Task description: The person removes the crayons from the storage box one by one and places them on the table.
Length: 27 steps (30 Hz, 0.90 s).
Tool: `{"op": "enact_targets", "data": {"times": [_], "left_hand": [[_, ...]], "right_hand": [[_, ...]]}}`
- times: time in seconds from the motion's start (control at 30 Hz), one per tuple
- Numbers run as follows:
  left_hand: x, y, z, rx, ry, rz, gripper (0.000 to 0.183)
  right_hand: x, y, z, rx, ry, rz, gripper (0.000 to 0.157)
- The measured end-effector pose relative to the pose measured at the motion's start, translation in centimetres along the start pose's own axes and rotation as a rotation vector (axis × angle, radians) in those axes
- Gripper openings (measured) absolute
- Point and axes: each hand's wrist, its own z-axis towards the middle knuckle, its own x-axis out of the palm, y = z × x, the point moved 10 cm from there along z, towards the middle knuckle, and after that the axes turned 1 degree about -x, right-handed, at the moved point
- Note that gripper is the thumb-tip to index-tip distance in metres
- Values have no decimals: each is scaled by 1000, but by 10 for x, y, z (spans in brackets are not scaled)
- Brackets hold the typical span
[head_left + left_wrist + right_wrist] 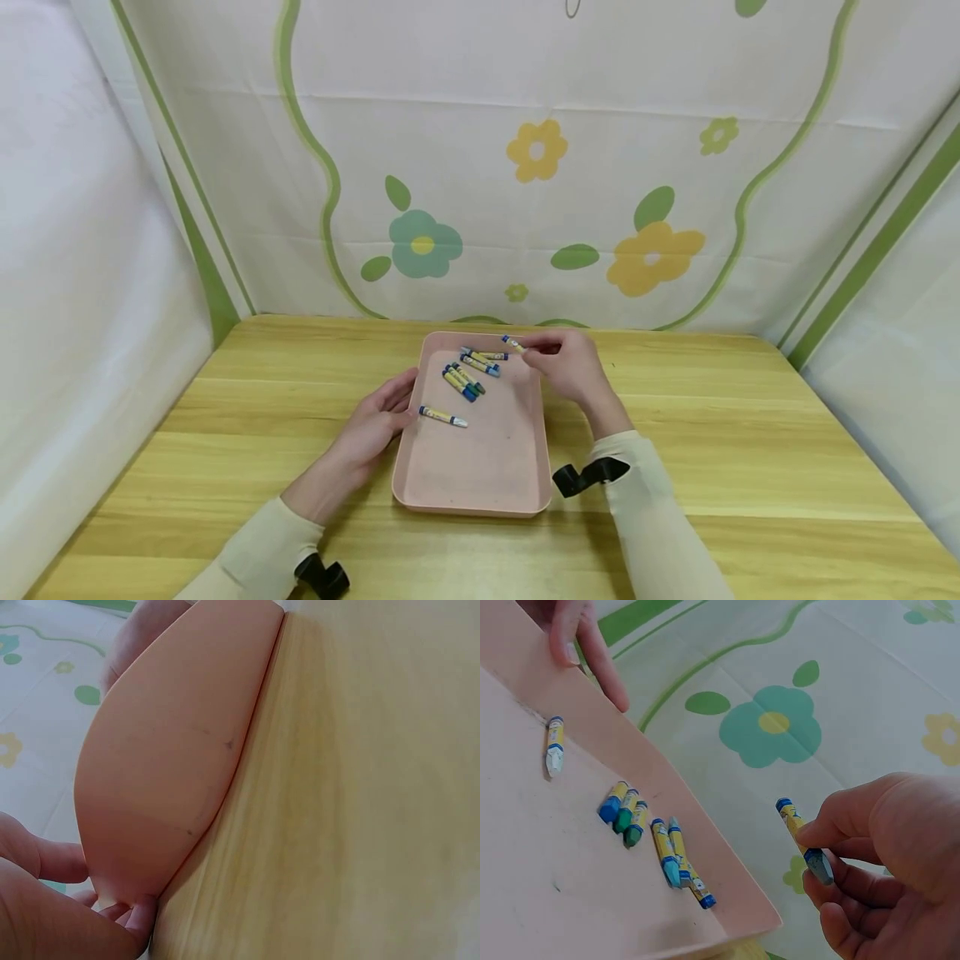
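Observation:
My right hand (pixel 570 363) pinches an oil pastel (pixel 804 841) between thumb and fingers, above the far right corner of the pink tray (pixel 480 475). This pastel has a yellow wrapper, blue bands and a grey tip. My left hand (pixel 371 429) holds the tray's left side, with the thumb at the rim and the fingers along the outer wall (pixel 157 765). Inside the tray, a white pastel (pixel 443 416) lies alone near the left wall. Blue and green pastels (pixel 622 810) sit side by side. Farther back, a light blue pastel (pixel 665 853) lies against others in a small cluster.
The tray stands on a wood-grain table (pixel 300 400). A white cloth with printed flowers (pixel 450 125) hangs behind, and white cloth walls (pixel 90 217) close in both sides. Black straps (pixel 592 477) hang at both sleeves.

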Motion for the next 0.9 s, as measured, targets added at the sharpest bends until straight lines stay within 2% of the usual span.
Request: {"op": "enact_targets", "data": {"times": [0.57, 0.9], "left_hand": [[1, -1, -2, -12, 1, -2, 67], [0, -1, -2, -14, -1, -2, 67]], "right_hand": [[-28, -36, 7, 50, -69, 2, 23], [-38, -60, 10, 86, -106, -55, 22]]}}
